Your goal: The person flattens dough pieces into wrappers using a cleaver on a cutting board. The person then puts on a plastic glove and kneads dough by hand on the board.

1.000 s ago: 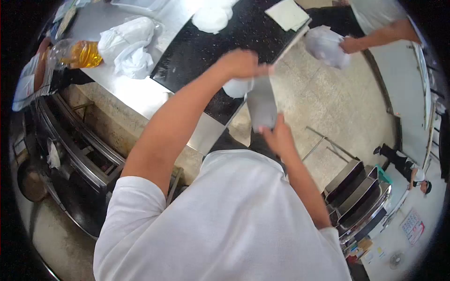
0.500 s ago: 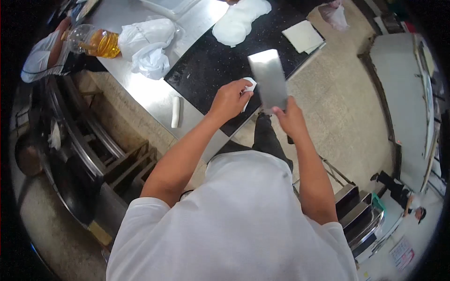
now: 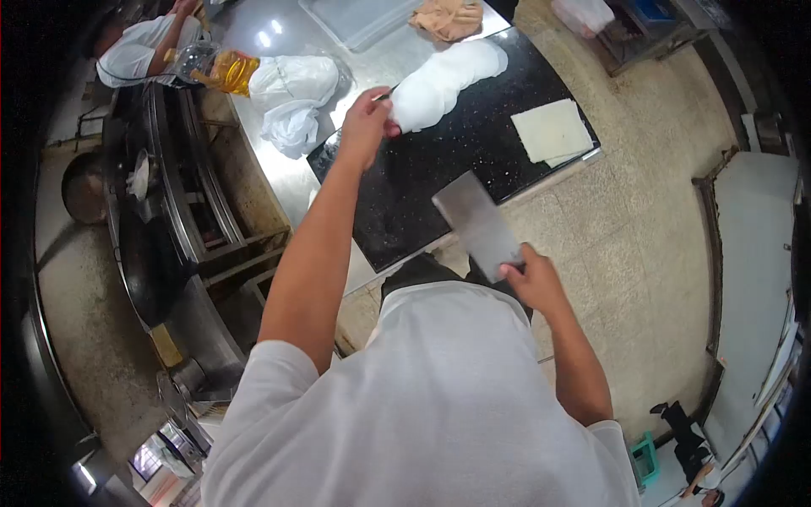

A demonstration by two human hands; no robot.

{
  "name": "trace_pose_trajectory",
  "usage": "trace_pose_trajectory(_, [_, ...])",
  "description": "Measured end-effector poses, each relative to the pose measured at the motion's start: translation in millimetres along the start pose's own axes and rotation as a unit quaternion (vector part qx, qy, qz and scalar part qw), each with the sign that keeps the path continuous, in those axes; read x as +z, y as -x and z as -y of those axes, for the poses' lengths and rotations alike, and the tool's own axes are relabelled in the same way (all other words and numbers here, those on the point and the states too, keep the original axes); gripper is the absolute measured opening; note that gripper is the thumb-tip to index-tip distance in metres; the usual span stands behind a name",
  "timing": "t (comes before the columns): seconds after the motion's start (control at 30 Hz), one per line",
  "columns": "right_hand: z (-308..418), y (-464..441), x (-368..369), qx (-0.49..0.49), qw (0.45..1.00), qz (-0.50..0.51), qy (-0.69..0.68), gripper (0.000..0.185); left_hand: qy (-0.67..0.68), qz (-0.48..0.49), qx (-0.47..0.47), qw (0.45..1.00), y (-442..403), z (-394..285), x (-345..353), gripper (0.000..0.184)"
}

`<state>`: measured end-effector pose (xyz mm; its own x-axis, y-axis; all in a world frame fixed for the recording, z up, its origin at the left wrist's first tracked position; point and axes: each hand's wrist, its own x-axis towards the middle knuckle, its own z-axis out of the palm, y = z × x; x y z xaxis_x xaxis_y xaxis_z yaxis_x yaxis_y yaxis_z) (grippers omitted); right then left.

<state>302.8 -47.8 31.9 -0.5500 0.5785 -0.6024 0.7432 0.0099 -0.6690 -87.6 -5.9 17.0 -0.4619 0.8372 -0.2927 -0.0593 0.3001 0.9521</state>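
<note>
My left hand (image 3: pixel 367 127) reaches over the dark board, thumb and fingers apart, at the near-left end of a row of thin white dough rounds (image 3: pixel 448 80). The rounds overlap one another; my fingers are at the edge of the end one. In my right hand (image 3: pixel 534 283) is a broad-bladed cleaver (image 3: pixel 479 224), gripped by its handle end. Its blade is above the board's front edge, pointing up and left. A small bit of a white dough roll (image 3: pixel 312 198) shows beside my left forearm, which hides the rest.
The dark board (image 3: pixel 397 194) lies on a steel table (image 3: pixel 253 42). Folded white cloths (image 3: pixel 553 133) are at its right edge. White plastic bags (image 3: pixel 291 84), an oil bottle (image 3: pixel 228 71), a clear tray (image 3: pixel 363 21) and a tan cloth (image 3: pixel 448 19) stand beyond. Another person (image 3: pixel 139 51) is at upper left.
My left hand has moved up and away to the row of rounds; the white piece it held is now at the row's end. The cleaver has come down, nearer my body. My view has shifted.
</note>
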Motion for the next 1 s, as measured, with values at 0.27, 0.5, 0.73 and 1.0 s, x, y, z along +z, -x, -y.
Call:
trace_pose_trajectory(0.27, [-16.8, -23.4, -45.7, -0.125, 0.887, -0.258, -0.363, 0.021, -0.325, -0.119, 0.138, 0.928, 52.5, 29.8, -60.3, 0.054])
trace_pose_trajectory(0.5, [-3.7, -80.1, 4.7, 0.071, 0.773, -0.254, -0.578, 0.015, -0.492, -0.318, 0.091, 0.805, 183.3, 98.2, -144.7, 0.046])
trace_pose_trajectory(0.73, [75.1, -0.4, 118.7, 0.083, 0.887, -0.199, -0.409, 0.011, -0.356, -0.194, 0.109, 0.908, 188.2, 125.4, -193.3, 0.031])
trace_pose_trajectory(1.0, [225.0, 5.2, 220.7, -0.148, 0.953, -0.078, 0.254, 0.018, -0.346, -0.114, 0.181, 0.914, 189.5, 151.6, -229.6, 0.032])
